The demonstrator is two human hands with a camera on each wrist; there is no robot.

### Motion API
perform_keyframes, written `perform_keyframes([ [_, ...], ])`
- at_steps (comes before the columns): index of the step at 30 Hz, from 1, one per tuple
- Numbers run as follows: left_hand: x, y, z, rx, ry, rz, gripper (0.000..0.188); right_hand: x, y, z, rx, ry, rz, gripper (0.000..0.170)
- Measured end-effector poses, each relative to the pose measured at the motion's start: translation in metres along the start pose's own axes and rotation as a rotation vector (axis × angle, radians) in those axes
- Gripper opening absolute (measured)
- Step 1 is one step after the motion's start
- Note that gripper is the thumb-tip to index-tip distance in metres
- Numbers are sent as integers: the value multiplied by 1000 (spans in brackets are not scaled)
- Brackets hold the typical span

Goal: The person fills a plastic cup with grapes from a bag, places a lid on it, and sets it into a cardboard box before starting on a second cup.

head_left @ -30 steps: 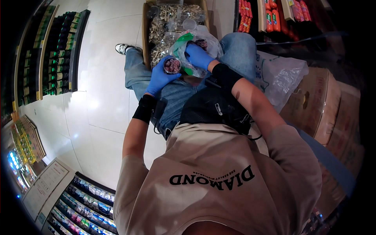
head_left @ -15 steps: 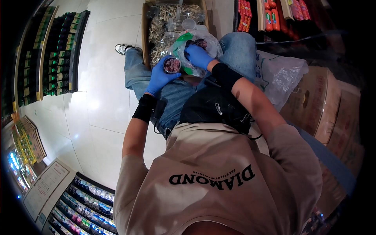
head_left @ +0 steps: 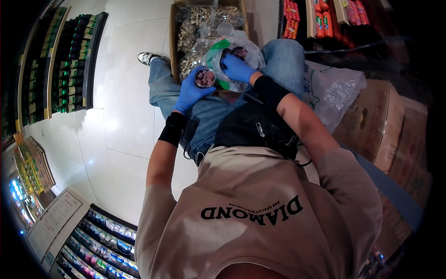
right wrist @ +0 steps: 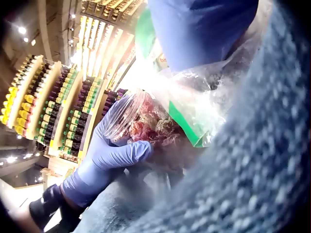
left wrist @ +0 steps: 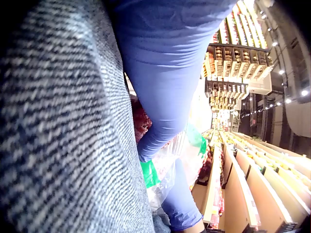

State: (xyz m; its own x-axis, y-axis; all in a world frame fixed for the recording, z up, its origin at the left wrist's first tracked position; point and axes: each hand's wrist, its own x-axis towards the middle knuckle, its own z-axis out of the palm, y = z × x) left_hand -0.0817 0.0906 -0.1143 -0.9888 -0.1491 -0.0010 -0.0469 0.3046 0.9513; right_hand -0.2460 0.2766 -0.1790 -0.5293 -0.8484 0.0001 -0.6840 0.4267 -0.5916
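Observation:
My left hand (head_left: 191, 93), in a blue glove, grips a clear round plastic jar (head_left: 205, 77) filled with dried reddish-purple flowers. In the right wrist view, the thumb lies along the jar's side, with the crinkled flowers (right wrist: 150, 121) visible through the wall. My right hand (head_left: 239, 69), also gloved in blue, reaches into the mouth of a clear plastic bag (head_left: 253, 58) with green patches. Dark dried flowers (head_left: 240, 52) lie in the bag beside its fingers. The fingertips are hidden there, so I cannot tell whether they pinch any flowers. The bag rests between the knees, right beside the jar.
Beyond the bag stands a cardboard box (head_left: 173, 46) of shredded-looking dried pieces and clear plastic jars (head_left: 225, 29). Another plastic bag (head_left: 332, 88) and large cartons (head_left: 367, 123) sit to the right. Shelves of bottles (head_left: 69, 69) line the left; red-packaged goods (head_left: 291, 21) are at upper right.
My right hand shifts slightly within the bag's mouth, a little to the right. My left hand keeps hold of the jar in nearly the same place.

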Motion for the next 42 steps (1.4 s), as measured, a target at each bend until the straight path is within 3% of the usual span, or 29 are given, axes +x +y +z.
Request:
perform_keyframes([
  [8,1,-1,1,-24,13,5,73,-4,-4,-7,190,60,90,24],
  [10,0,-2,2,-24,24,11,73,1,0,-4,273,112,240,22],
  [17,0,-7,1,-47,26,10,73,3,0,-13,328,183,217,24],
  [19,0,-8,1,-15,38,7,73,2,-5,-33,383,169,331,26],
  [20,-1,-8,1,-16,41,6,73,2,-3,-38,723,67,380,27],
  [21,-1,-7,1,-32,42,2,74,-3,-1,-41,721,65,381,27],
  [23,0,-6,2,-49,42,0,74,-12,-5,-53,1138,-126,517,28],
  [27,0,-1,2,-77,30,-18,75,-20,-29,-76,1177,-225,539,27],
  [29,1,-2,2,-84,18,-27,75,-12,-45,-75,1264,-281,342,32],
  [30,1,-5,3,-94,12,-28,76,-9,-55,-75,1264,-279,343,32],
  [32,1,-10,3,-101,5,-32,76,-1,-71,-71,1024,-281,155,35],
  [33,1,-11,3,-122,-3,-32,78,2,-74,-67,1027,-282,153,35],
  [35,0,-10,2,-142,-9,-31,79,7,-80,-61,679,-189,28,37],
  [42,1,-5,3,-192,-29,-66,80,9,-89,-57,665,-231,-22,27],
])
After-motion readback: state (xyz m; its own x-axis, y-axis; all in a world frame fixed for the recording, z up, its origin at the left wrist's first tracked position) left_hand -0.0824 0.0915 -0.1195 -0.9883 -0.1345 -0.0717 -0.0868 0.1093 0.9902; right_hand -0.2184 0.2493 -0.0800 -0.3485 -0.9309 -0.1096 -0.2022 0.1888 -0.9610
